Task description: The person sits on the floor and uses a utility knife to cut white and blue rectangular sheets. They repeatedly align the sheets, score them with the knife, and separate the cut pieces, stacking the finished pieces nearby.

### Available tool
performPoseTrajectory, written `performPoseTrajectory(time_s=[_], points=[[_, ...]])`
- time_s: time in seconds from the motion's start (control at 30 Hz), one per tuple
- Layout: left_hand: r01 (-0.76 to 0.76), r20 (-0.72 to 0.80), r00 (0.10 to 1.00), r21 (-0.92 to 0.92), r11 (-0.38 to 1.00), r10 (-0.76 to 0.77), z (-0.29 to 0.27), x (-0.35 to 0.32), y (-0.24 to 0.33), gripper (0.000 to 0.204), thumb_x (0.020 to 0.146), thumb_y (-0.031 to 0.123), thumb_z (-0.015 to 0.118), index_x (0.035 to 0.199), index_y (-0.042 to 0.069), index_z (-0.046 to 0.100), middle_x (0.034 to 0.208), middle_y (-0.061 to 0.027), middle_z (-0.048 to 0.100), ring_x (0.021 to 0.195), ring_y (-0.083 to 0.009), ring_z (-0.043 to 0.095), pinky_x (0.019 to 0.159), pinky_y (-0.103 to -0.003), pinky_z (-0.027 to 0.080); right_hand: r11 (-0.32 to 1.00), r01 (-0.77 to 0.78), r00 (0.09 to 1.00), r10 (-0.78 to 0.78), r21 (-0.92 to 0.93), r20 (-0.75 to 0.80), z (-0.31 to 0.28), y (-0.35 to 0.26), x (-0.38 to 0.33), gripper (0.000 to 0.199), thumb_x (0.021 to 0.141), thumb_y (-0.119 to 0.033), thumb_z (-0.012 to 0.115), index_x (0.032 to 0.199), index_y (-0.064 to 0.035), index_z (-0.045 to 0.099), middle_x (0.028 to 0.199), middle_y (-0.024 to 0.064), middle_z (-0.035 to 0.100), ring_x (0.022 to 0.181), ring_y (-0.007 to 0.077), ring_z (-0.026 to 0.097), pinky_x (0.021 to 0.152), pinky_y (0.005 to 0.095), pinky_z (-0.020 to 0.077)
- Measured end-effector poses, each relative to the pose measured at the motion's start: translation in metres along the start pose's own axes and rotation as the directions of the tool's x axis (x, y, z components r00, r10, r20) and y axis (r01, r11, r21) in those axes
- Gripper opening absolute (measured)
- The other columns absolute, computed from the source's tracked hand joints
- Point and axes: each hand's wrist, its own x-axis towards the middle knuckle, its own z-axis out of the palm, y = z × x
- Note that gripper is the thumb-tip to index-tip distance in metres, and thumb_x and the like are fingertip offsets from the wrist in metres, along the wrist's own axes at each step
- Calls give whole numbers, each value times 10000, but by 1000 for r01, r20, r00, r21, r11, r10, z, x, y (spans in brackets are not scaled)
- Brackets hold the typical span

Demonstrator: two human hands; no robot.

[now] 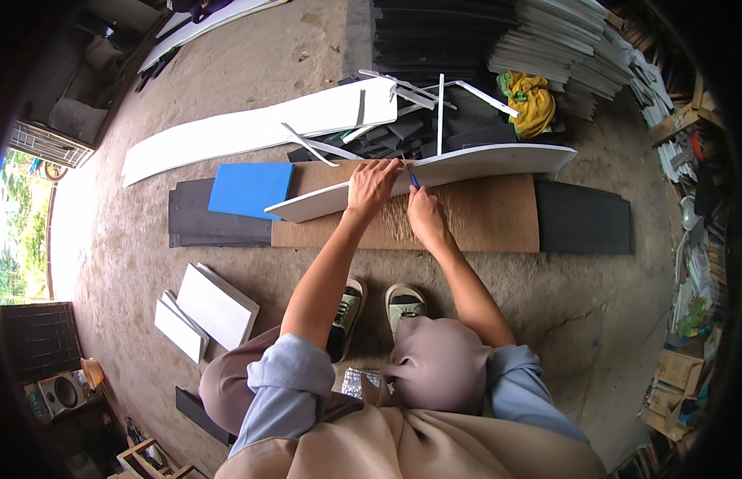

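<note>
A long white foam-like strip (491, 162) stands tilted across a brown wooden board (467, 219). My left hand (373, 188) is closed over the strip's upper edge, near its middle. Just to the right, my right hand (428, 217) is wrapped round the handle of a blue cutter knife (414, 182). The knife's tip is against or very near the strip, close to my left fingertips; exact contact is too small to tell. A blue flat sheet (251, 189) lies left of the strip, on dark grey sheets (187, 211) that extend under the wooden board.
Beyond the board lie a long white sheet (251, 132), black offcuts (467, 116) and thin white strips (440, 116). A yellow cloth (533, 104) rests beside them, before stacked black sheets (443, 40) and white sheets (551, 36). White blocks (218, 305) sit left of my feet.
</note>
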Motion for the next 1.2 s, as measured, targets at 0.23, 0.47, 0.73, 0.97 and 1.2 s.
performPoseTrajectory(time_s=[0.23,0.47,0.73,0.97,1.2], points=[[93,167,981,49,994,-100,-3,-6,-1,186,834,270,500,964,136,503,820,-38,597,700,-237,609,601,-349,468,1000,-11,1000,11,-11,19,1,-4,0,396,909,-297,333,848,57,498,700,263,579,686,406,590,590,458,487],[51,312,948,55,997,-66,-11,2,4,186,839,256,494,990,147,499,845,-38,605,692,-265,613,542,-362,480,995,-100,990,98,15,100,-9,-1,-14,423,915,-306,302,875,59,513,751,274,580,735,420,581,632,468,481],[-99,210,972,-36,994,104,1,-17,1,210,820,227,501,992,107,485,863,-69,573,719,-254,605,561,-350,497,977,-185,959,204,-110,196,59,55,-18,419,905,-339,333,992,45,474,848,261,590,791,394,592,682,467,472],[-22,243,970,-17,1000,25,-5,-3,-5,139,822,218,504,930,129,503,799,-41,582,680,-248,605,523,-345,476,979,-61,997,68,-193,32,99,75,-2,370,888,-304,388,949,36,522,858,252,593,797,378,593,694,449,471],[73,234,969,26,997,-77,-1,-12,3,182,813,256,528,951,140,508,799,-49,602,662,-257,610,515,-345,474,994,-81,995,86,-77,53,94,71,-4,343,876,-280,419,929,36,541,838,239,593,800,380,585,702,443,468]])
